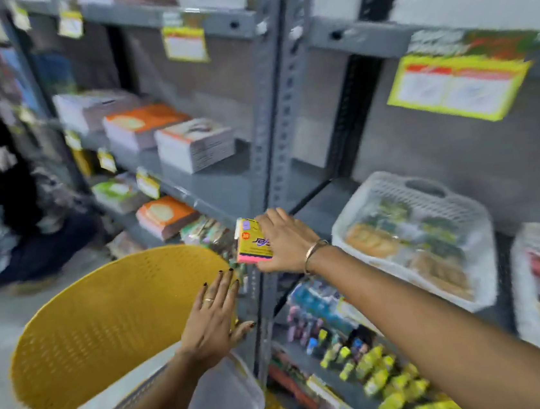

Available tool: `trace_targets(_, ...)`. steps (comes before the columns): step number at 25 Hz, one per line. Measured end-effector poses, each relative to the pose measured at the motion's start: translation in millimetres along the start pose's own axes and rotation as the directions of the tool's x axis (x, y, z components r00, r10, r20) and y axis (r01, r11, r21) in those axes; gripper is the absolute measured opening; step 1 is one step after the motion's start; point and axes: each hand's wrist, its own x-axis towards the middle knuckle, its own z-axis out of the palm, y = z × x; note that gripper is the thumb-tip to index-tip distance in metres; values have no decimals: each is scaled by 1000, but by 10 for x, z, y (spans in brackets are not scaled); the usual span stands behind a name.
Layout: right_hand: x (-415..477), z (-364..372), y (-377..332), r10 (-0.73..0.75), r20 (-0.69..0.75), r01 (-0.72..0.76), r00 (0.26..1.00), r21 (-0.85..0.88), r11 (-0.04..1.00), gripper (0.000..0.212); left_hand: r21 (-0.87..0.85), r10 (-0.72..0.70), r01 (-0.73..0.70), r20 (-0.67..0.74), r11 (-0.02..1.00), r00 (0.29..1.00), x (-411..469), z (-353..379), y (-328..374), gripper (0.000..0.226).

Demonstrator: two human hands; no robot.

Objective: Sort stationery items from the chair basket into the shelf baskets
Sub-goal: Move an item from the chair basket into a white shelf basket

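In front of the grey metal shelf [279, 109], the right hand [286, 239] is clenching its grip around a yellow and pink sticky-note pack [253, 244], holding it raised near the upright post, left of the white shelf basket [391, 190]. The left hand [212, 318] is hovering released, fingers spread, over the yellow chair [99, 311] and its grey basket [216, 398].
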Motion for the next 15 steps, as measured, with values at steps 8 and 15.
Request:
trace_targets(8, -1225, -922, 1221, 334, -119, -342, 935, -63, 937, 81, -17, 416, -424, -159, 905, 895, 909, -526, 1668, 80)
trace_targets(15, -2668, -1235, 2057, 704, -114, -714, 700, -110, 692, 72, -81, 706, -708, -63, 701, 706, 957, -476, 3326, 78)
